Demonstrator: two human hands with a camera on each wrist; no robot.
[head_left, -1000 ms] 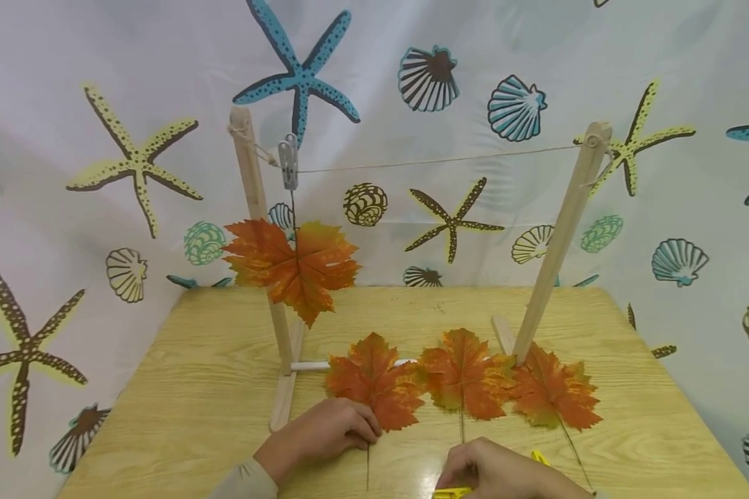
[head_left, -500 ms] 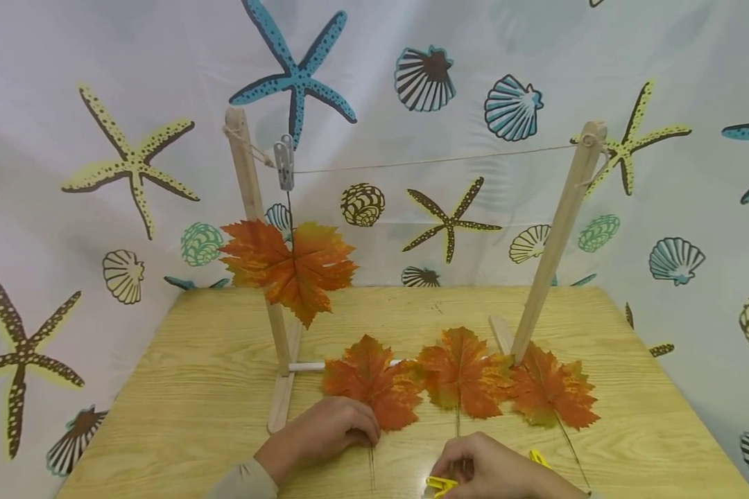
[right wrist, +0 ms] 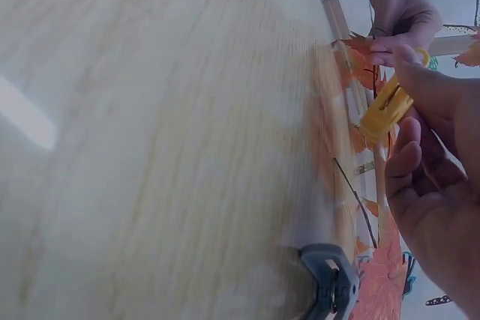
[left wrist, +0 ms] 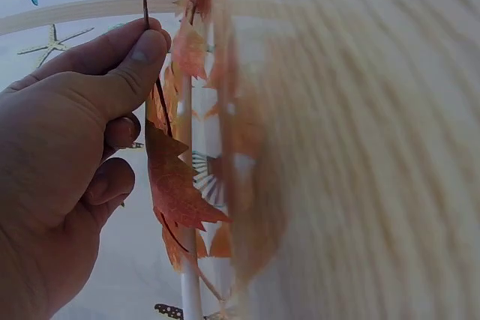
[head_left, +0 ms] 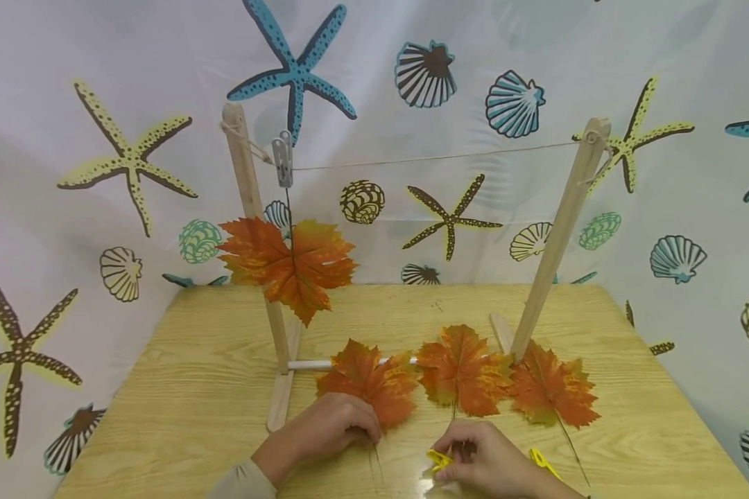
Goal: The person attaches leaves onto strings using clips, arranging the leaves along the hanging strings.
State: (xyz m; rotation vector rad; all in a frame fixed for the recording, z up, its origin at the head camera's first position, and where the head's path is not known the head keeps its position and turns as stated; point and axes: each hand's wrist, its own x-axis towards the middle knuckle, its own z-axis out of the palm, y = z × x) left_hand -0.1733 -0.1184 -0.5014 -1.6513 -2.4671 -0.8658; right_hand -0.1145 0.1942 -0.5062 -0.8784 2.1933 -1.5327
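My left hand [head_left: 340,424] pinches the thin stem [left wrist: 160,89] of an orange artificial maple leaf [head_left: 387,388] between thumb and forefinger, close below the blade. In the right wrist view, my right hand [right wrist: 442,155] holds a yellow clothespin [right wrist: 386,112] between thumb and fingers. Seen from the head, that hand is right of the left one, beneath the middle leaf [head_left: 465,374]. A third leaf [head_left: 552,388] lies by the right post, its stem toward me. Another leaf [head_left: 293,267] hangs from the string by a grey clothespin [head_left: 283,159] at the left end.
A string [head_left: 437,158] runs between a left wooden post [head_left: 245,166] and a right wooden post [head_left: 558,242], joined low by a white rod [head_left: 308,364]. A second yellow clothespin [head_left: 541,461] lies behind my right wrist. A grey clip [right wrist: 330,282] shows in the right wrist view.
The leaf in my left hand has tilted and shifted slightly left, its stem swinging right. My right hand has moved a little forward with the yellow clothespin, toward the left hand.
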